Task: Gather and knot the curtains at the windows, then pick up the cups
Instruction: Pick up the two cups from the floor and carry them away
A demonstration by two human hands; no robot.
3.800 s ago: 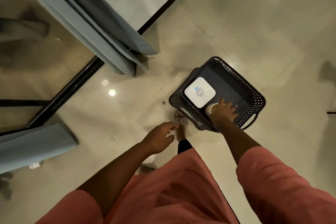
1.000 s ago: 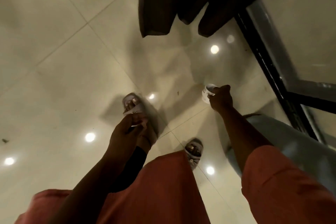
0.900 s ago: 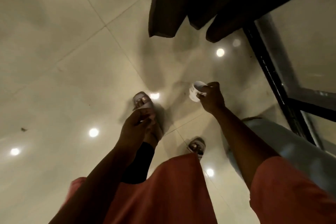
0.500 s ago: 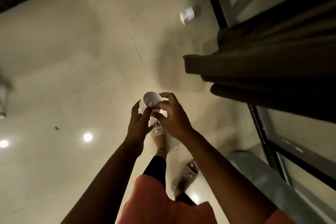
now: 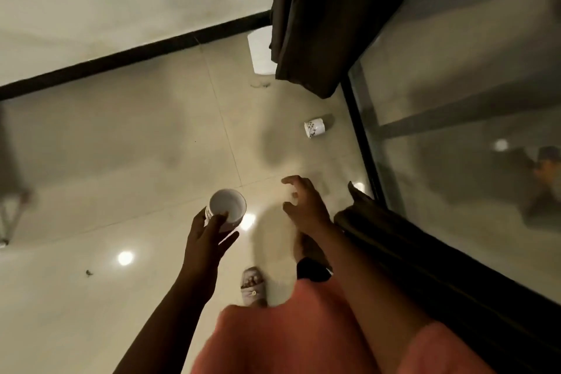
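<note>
Cups are the step in hand, judging by how things lie: one white cup point(image 5: 227, 210) sits upright in the left hand point(image 5: 206, 237), whose fingers point(image 5: 219, 218) curl round its lower wall, rim facing up and the inside looking empty. A second cup point(image 5: 314, 128), white with a dark floral print, lies tipped on its side on the tiled floor point(image 5: 136, 130) at about one o'clock from the hands, near the black window frame point(image 5: 361, 143) and well apart from both hands. The right hand point(image 5: 303, 203) holds nothing; its fingers are spread and loosely curved, pointing toward twelve o'clock, in the fallen cup's general direction. As for the curtains, a dark curtain point(image 5: 315, 18) hangs at twelve o'clock with its hem free above the floor, and I cannot tell whether it is knotted higher up. So the cup collecting seems partly done, with at least the one on the floor left. A pale object point(image 5: 259, 51) stands behind the curtain's edge; what it is I cannot tell.
</note>
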